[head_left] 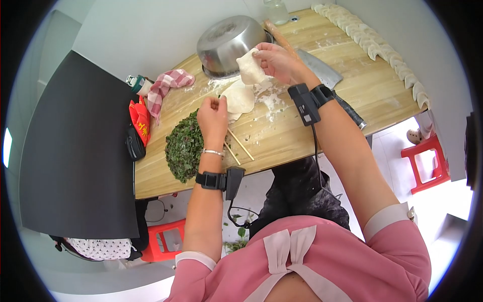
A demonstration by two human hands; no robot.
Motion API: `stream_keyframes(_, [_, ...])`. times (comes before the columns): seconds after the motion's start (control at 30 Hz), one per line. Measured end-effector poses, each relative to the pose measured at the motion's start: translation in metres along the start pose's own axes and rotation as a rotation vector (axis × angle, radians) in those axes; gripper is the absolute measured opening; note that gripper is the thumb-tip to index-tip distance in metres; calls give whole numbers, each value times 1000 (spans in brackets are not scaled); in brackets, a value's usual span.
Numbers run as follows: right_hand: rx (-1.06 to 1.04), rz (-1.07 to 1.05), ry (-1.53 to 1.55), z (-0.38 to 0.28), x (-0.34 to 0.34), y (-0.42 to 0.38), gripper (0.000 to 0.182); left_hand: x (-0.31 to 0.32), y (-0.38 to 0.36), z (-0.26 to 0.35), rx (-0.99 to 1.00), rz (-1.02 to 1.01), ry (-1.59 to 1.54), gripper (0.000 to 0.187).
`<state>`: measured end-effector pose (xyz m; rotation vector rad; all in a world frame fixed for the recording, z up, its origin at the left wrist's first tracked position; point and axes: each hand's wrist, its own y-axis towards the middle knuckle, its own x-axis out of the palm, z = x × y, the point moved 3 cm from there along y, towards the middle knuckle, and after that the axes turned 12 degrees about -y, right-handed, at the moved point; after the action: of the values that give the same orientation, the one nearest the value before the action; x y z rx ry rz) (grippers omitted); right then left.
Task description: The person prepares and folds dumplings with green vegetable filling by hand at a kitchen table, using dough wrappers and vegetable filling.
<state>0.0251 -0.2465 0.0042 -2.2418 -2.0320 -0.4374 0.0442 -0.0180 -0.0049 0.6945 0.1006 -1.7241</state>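
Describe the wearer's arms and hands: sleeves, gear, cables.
Left hand and right hand bare, no gloves. Short pink sleeves with white cuffs; pearl-like button on the right cuff. Each forearm has a black strap and dark box with a black cable; the right box has pale markings. Silvery bracelet on the left wrist.

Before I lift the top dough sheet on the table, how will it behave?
The sheet probably flops, like the wavy-edged piece in the right hand. It looks thin, so might tear. Nearby flour may help it slide.
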Motion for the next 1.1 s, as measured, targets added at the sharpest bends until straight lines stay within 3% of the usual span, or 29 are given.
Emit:
stream_keyframes(0.03, [-1, -3, -2, -2, 4, -1, 8, 0, -1, 1, -82, -4, -330, 44])
stream_keyframes(0.07, [-120, -27, -147, -5, 12, -2, 10, 1, -4, 4, -82, 2, -331, 44])
stream_keyframes(0.13, [-227, -67, -291, -6, 33, -9, 12, 9, -20, 23, -451, -151, -1363, 65])
stream_keyframes(0.17, [-314, -234, -398, -5, 48, -13, 14, 8, -27, 35, -519, -208, -1497, 80])
stream_keyframes(0.2, [-401, -404, -502, -5, 63, -21, 17, 6, -31, 31, -518, -190, -1504, 80])
stream_keyframes(0.23, [-251, -456, -454, -8, 74, -31, 20, 5, -35, 30, -497, -248, -1679, 82])
stream_keyframes(0.27, [-245, -472, -454, -9, 78, -32, 20, 3, -39, 30, -468, -308, -1850, 84])
stream_keyframes(0.33, [-241, -407, -351, -9, 74, -28, 23, -3, -46, 30, -467, -291, -1874, 86])
stream_keyframes(0.43, [-247, -311, -409, -9, 66, -25, 22, -9, -55, 27, -461, -338, -2002, 73])
stream_keyframes(0.5, [-217, -236, -484, -5, 65, -24, 17, -13, -53, 14, -455, -275, -1743, 58])
stream_keyframes(0.6, [-138, -306, -541, 6, 72, -23, 14, -27, -56, 3, -399, -255, -1699, 50])
stream_keyframes(0.67, [-109, -335, -613, 14, 75, -24, 10, -48, -60, -7, -373, -150, -1756, 44])
stream_keyframes(0.73, [-79, -364, -683, 24, 80, -28, 6, -72, -66, -15, -367, 187, -1643, 40])
stream_keyframes(0.8, [-678, -446, -1284, 23, 96, -37, 12, -95, -72, -34, -383, 269, -1736, 38])
stream_keyframes(0.87, [-741, -506, -1328, 23, 112, -58, 19, -114, -84, -40, -332, 220, -1826, 39])
stream_keyframes(0.93, [-762, -589, -1606, 27, 128, -69, 22, -127, -95, -31, -471, 332, -1892, 39])
stream_keyframes(1.1, [-919, -709, -1592, 36, 144, -81, 16, -128, -109, -35, -293, 354, -1704, 37])
